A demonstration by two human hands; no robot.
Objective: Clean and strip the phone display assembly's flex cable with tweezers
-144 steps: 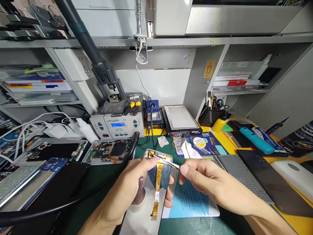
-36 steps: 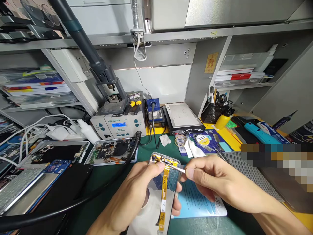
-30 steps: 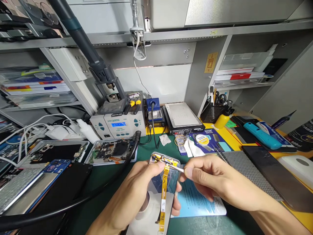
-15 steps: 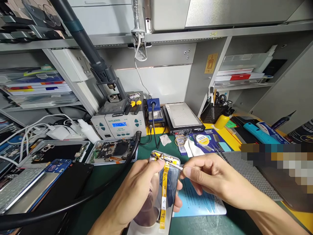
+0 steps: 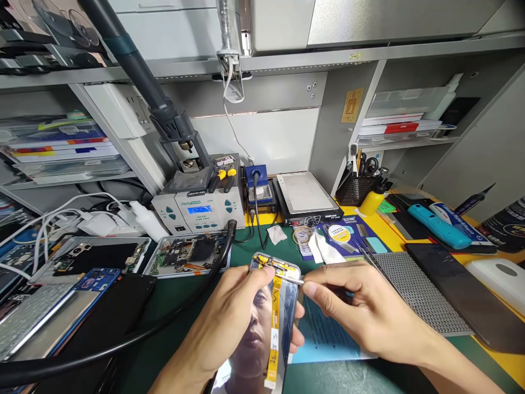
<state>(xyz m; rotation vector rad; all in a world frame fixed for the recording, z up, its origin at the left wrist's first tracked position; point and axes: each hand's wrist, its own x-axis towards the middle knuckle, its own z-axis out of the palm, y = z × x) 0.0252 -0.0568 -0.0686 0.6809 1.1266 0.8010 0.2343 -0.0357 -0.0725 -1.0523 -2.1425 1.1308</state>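
My left hand (image 5: 229,312) is closed around a phone screen assembly (image 5: 289,306), thumb on the front near its top and fingertips at the right edge. A glossy dark surface on it reflects a person. Down its length runs an orange flex cable (image 5: 274,323) with handwritten marks. Yellow-taped parts (image 5: 262,261) lie across the top end. At the upper right edge, my right hand (image 5: 356,312) pinches the end of a thin pale strip (image 5: 296,281) between thumb and index finger. The strip's other end reaches toward my left thumb; whether it is attached there I cannot tell.
A black hose (image 5: 164,323) curves across the left of the green mat (image 5: 320,377) from the hot-air station (image 5: 197,210). Opened phones (image 5: 192,254) lie at left. A blue sheet (image 5: 324,339) lies under my right hand, with a perforated metal mat (image 5: 418,290) to the right.
My right hand has shifted slightly lower and left, its fingers more curled, still pinching the strip. The reflection in the screen assembly has changed. My left hand keeps its hold.
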